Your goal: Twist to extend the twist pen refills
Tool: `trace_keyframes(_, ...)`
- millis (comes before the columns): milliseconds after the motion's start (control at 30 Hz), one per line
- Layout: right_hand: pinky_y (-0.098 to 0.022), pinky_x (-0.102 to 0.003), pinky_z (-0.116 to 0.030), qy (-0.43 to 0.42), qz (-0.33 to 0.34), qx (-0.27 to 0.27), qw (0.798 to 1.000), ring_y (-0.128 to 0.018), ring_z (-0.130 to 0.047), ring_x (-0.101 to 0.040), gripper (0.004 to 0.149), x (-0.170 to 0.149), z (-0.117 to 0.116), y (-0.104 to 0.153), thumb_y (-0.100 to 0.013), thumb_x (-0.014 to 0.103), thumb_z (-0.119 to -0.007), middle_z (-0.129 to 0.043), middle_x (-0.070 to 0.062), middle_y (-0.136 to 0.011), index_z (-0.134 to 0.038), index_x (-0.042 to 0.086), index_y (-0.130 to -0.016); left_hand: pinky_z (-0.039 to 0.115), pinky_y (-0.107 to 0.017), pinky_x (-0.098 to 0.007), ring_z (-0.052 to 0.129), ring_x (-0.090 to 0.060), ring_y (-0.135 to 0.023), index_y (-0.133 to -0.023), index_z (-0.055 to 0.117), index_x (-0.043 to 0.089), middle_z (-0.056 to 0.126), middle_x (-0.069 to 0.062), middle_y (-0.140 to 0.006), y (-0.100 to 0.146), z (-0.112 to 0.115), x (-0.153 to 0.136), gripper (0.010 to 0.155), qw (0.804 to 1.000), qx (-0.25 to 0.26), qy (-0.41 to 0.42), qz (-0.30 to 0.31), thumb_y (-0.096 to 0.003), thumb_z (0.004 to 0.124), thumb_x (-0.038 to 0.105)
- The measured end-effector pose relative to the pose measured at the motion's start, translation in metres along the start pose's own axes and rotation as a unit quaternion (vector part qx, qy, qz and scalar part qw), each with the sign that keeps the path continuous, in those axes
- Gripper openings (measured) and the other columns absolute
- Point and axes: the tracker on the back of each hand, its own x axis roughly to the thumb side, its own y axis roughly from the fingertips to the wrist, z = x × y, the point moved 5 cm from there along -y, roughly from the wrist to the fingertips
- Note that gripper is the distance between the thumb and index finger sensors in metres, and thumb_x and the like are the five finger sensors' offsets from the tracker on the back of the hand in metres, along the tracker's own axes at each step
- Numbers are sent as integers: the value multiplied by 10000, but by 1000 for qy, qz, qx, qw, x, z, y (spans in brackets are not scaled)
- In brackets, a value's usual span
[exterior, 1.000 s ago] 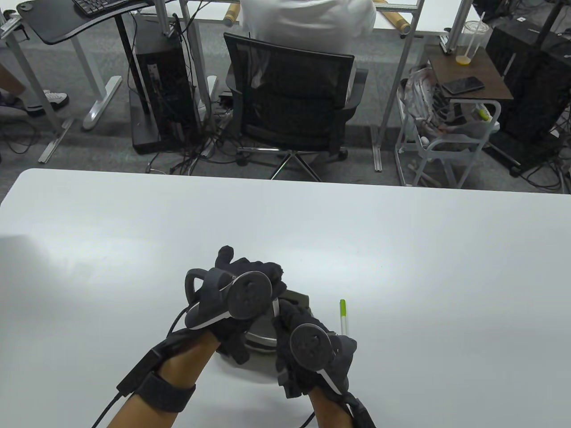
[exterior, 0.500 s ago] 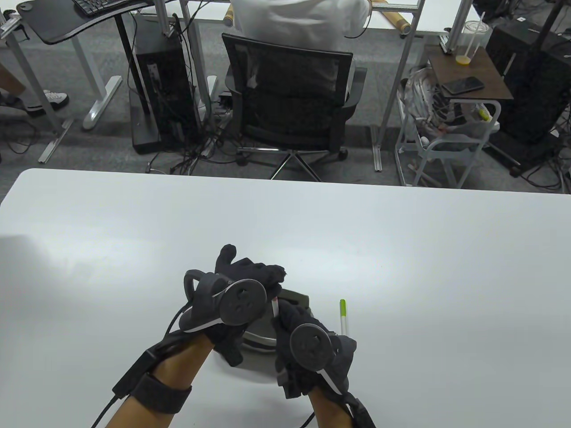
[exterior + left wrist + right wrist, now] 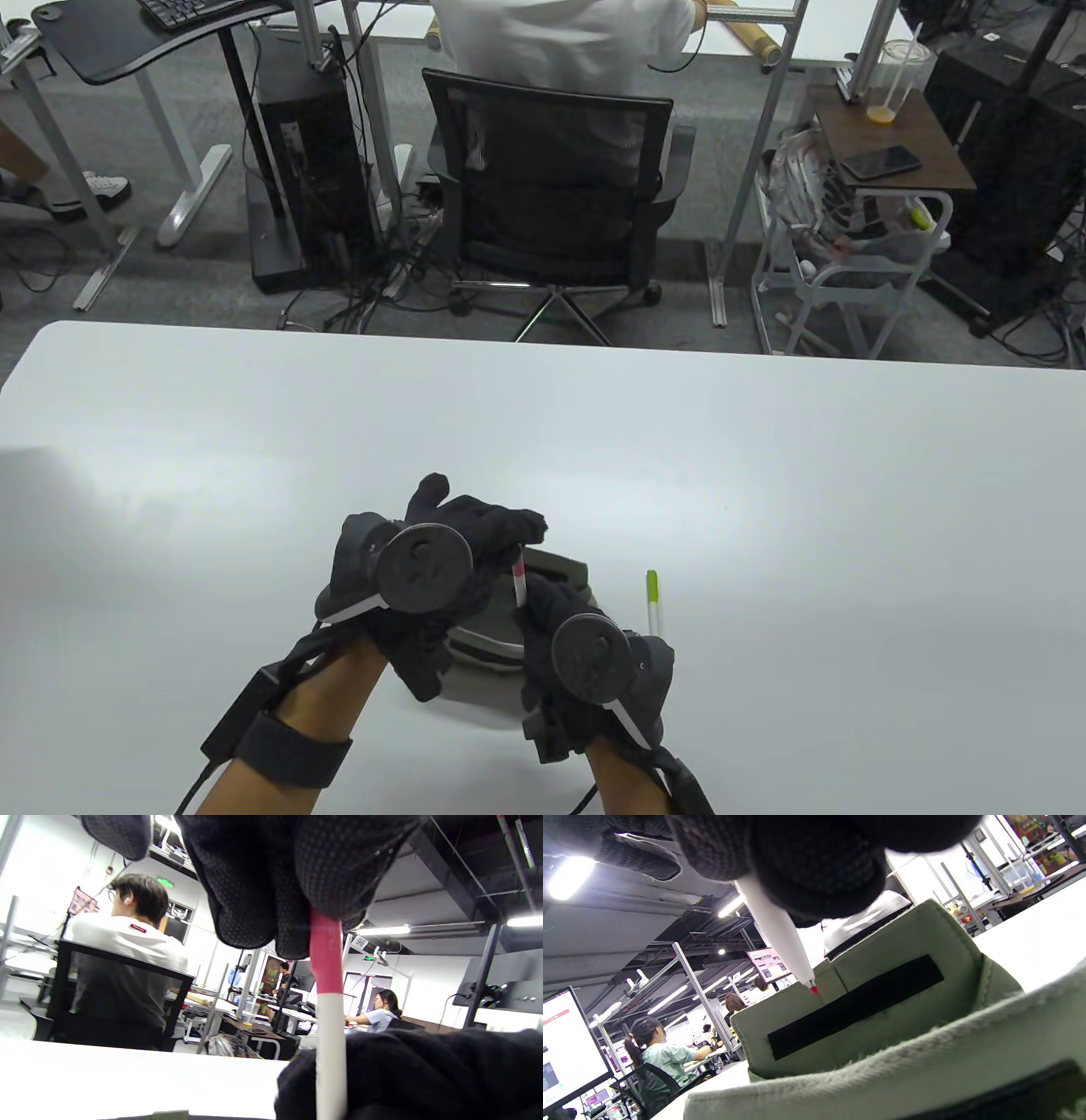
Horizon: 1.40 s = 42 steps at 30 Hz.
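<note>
Both hands hold one twist pen with a pink top and white barrel, just above a green pouch. My left hand pinches the pink end. My right hand grips the white barrel, and a red tip shows at the barrel's lower end. A second pen, green-topped and white, lies on the table right of my right hand.
The green pouch has an open flap with a black hook-and-loop strip. The white table stretches wide around the hands. An office chair with a seated person stands beyond the far edge.
My left hand has rolled leftward around the pen's top, its tracker swinging left. More of the pink end now shows between the hands. My right hand has stayed put.
</note>
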Motion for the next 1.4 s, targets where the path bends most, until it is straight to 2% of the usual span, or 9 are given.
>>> trace_keyframes(367, -194, -252, -851, -16, 6, 18, 1000, -303, -985, -101, 453, 1, -4, -1, -351, 289, -733, -958, -49, -670, -853, 231, -784, 503, -735, -714, 916, -279, -905, -934, 838, 300, 970, 57, -945, -1, 2, -7, 437, 998, -28, 51, 27, -501, 829, 240)
trace_keyframes(533, -192, -251, -852, -30, 7, 22, 999, -299, -986, -100, 454, 3, -6, -1, -352, 293, -732, -961, -44, -668, -853, 233, -786, 531, -724, -706, 949, -280, -849, -928, 847, 255, 990, 4, -904, 0, 1, -8, 438, 998, -10, 61, 23, -491, 849, 240)
trace_keyframes(600, -181, -258, -856, -41, 5, 25, 999, -290, -995, -111, 454, 5, -6, 0, -354, 326, -764, -977, -43, -650, -868, 216, -783, 538, -725, -699, 968, -273, -811, -923, 853, 245, 1006, 2, -890, 0, -2, -10, 435, 999, -1, 38, 17, -488, 851, 242)
trace_keyframes(733, -200, -270, -849, 14, 10, 17, 1000, -316, -991, -133, 578, 6, -10, 1, -351, 407, -756, -950, -69, -717, -794, 166, -875, 536, -722, -706, 958, -291, -798, -937, 845, 217, 1009, -26, -868, -1, -21, -32, 442, 999, 22, 18, -34, -499, 856, 269)
trace_keyframes(800, -202, -272, -847, 11, -1, 18, 1000, -319, -988, -136, 579, 2, -11, 1, -352, 412, -757, -946, -75, -722, -793, 167, -876, 520, -720, -724, 925, -326, -805, -964, 819, 175, 977, -60, -850, -1, -31, -51, 472, 997, 4, -3, -76, -511, 865, 297)
trace_keyframes(933, -204, -276, -844, 18, -11, 13, 1000, -322, -985, -142, 590, -2, -11, 0, -350, 424, -764, -939, -81, -732, -786, 168, -882, 551, -708, -713, 952, -331, -762, -947, 838, 153, 995, -73, -820, 1, -40, -91, 469, 983, -27, -105, -150, -509, 879, 314)
trace_keyframes(1000, -204, -275, -844, 20, -11, 12, 1000, -321, -985, -141, 590, -3, -12, 0, -349, 427, -767, -939, -80, -732, -788, 171, -880, 565, -701, -709, 966, -329, -738, -931, 853, 150, 1009, -72, -799, 4, -34, -113, 459, 969, -54, -149, -189, -505, 888, 318)
trace_keyframes(1167, -202, -275, -843, 27, -16, 8, 999, -320, -984, -143, 595, -5, -10, 0, -347, 434, -773, -939, -81, -732, -790, 169, -880, 587, -686, -700, 979, -332, -694, -917, 866, 135, 1018, -82, -761, 16, 12, -166, 458, 935, -156, -178, -265, -505, 891, 335)
trace_keyframes(1400, -203, -276, -842, 32, -27, 6, 999, -320, -983, -144, 601, -12, -7, -2, -345, 440, -776, -938, -81, -733, -789, 169, -881, 586, -685, -700, 983, -327, -683, -913, 867, 137, 1020, -79, -754, 26, 78, -206, 458, 897, -255, -182, -312, -505, 895, 341)
